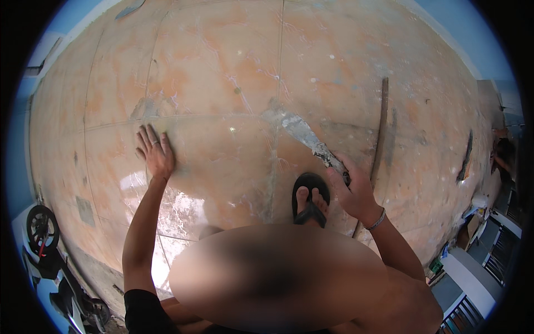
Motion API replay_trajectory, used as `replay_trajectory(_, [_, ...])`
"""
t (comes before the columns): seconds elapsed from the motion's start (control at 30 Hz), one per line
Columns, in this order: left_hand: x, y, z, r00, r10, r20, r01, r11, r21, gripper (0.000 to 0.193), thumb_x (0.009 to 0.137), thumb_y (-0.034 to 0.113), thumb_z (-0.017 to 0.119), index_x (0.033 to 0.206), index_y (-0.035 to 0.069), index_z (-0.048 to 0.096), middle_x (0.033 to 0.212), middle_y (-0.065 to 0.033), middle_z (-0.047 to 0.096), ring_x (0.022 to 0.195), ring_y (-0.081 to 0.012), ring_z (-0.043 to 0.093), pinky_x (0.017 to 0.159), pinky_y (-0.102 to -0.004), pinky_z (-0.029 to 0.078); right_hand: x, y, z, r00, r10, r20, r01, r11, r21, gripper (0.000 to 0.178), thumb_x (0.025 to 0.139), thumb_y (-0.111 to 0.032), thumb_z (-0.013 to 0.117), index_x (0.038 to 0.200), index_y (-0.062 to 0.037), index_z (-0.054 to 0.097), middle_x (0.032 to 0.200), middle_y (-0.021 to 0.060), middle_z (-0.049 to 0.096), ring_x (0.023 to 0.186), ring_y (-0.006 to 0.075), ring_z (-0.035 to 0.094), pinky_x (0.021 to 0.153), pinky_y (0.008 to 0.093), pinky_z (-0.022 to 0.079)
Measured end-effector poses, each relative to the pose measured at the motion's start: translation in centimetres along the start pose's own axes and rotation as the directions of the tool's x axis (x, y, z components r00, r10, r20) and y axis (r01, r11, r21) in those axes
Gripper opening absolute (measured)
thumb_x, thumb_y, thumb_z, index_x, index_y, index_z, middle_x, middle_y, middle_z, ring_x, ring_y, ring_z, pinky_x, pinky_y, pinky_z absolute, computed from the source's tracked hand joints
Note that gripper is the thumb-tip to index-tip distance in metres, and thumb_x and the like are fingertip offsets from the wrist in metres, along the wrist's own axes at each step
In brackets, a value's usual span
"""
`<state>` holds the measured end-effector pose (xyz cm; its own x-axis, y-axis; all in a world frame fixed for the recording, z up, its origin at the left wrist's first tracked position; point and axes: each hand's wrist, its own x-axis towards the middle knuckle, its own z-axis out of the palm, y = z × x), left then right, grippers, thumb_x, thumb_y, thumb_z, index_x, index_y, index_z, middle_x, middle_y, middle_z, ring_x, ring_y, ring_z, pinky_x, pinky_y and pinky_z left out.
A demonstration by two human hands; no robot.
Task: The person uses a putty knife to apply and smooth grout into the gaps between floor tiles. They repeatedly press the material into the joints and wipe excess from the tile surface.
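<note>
My left hand (157, 156) rests on the tiled floor (211, 72) with its fingers stretched out and holds nothing. Just beyond its fingertips is a rough grey patch (149, 108) on the tiles. In my right hand (357, 192) is a putty knife (302, 132), gripped by its handle, which is crusted with pale residue. Its wide, stained blade points away and to the left. The blade tip is by a tile joint, close to a smaller grey smudge (272, 109); whether it touches the floor I cannot tell.
Between my hands is my foot in a black flip-flop (300, 192). A long brown strip (381, 122) lies right of my right hand, and a dark piece (465, 156) farther right. A motorcycle (61, 278) stands at the lower left. A cardboard box (471, 229) and clutter line the right side.
</note>
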<state>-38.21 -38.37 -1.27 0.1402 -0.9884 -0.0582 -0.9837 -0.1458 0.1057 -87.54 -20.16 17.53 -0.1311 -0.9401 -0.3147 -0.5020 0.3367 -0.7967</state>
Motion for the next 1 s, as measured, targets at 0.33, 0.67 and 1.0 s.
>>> replay_trajectory(0.33, [-13.6, 21.2, -4.1, 0.385, 0.919, 0.082, -0.632, 0.327, -0.703, 0.061, 0.117, 0.033, 0.047, 0.174, 0.014, 0.034, 0.180, -0.0129, 0.033, 0.170, -0.0355, 0.020, 0.138, -0.0574, 0.013, -1.6, -0.6, -2.2, 0.984, 0.084, -0.158, -0.019, 0.926, 0.376, 0.040, 0.115, -0.021, 0.059, 0.143, 0.0071, 0.062, 0.091, 0.0033, 0.064, 0.078, 0.0109, 0.061, 0.072, 0.0296, 0.055])
replay_trajectory(0.67, [-12.9, 18.5, -2.0, 0.765, 0.619, 0.179, -0.532, 0.764, -0.366, 0.063, 0.119, 0.043, 0.034, 0.176, 0.015, 0.031, 0.184, -0.0216, 0.018, 0.172, -0.0397, 0.010, 0.137, -0.0610, 0.000, -2.7, -0.2, -3.8, 0.940, 0.275, -0.201, -0.115, 0.812, 0.572, 0.045, 0.117, -0.033, 0.058, 0.141, 0.0051, 0.063, 0.084, 0.0013, 0.060, 0.073, 0.0118, 0.058, 0.070, 0.0320, 0.055])
replay_trajectory(1.0, [-21.3, 22.4, -5.0, 0.775, 0.600, -0.199, -0.477, 0.348, -0.807, 0.054, 0.098, 0.006, 0.069, 0.152, 0.005, 0.060, 0.150, -0.0220, 0.063, 0.144, -0.0456, 0.056, 0.117, -0.0543, 0.048, 0.6, -0.6, 0.2, 0.986, -0.166, -0.006, 0.162, 0.971, -0.176, 0.040, 0.101, -0.015, 0.076, 0.138, -0.0013, 0.069, 0.102, 0.0170, 0.079, 0.088, 0.0280, 0.077, 0.085, 0.0387, 0.060])
